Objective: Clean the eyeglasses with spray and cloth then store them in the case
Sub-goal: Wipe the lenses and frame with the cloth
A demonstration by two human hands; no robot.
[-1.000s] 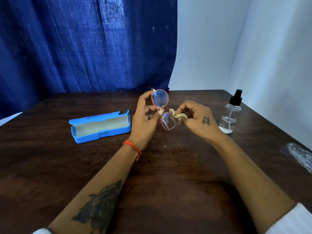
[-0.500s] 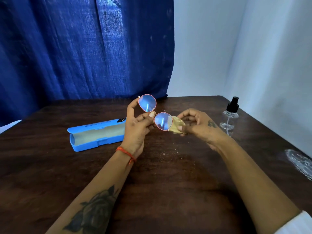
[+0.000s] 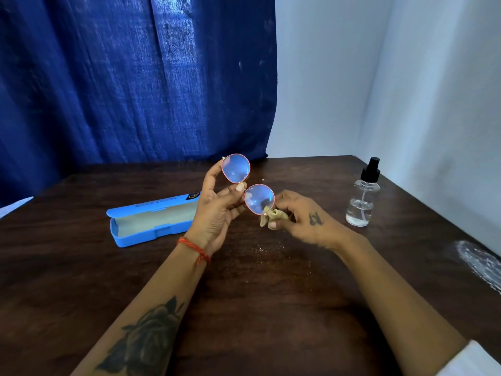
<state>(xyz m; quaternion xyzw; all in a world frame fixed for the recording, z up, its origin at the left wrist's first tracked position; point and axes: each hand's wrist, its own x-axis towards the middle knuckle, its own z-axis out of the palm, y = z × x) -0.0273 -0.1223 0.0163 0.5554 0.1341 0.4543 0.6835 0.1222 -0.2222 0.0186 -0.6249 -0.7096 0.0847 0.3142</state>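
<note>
The eyeglasses (image 3: pixel 247 183) are held above the middle of the table (image 3: pixel 271 308), tilted so that one lens is placed up and to the left of the other. The left hand (image 3: pixel 217 210) is positioned at the bridge and the upper lens. The cloth (image 3: pixel 272 217) is located against the lower edge of the lower lens and is pinched by the right hand (image 3: pixel 303 218), just right of the glasses. The case (image 3: pixel 151 221) is laid open on the table, left of the left hand and partly hidden behind it. The spray bottle (image 3: pixel 363 196) is stood upright on the table, right of the right hand and apart from it.
</note>
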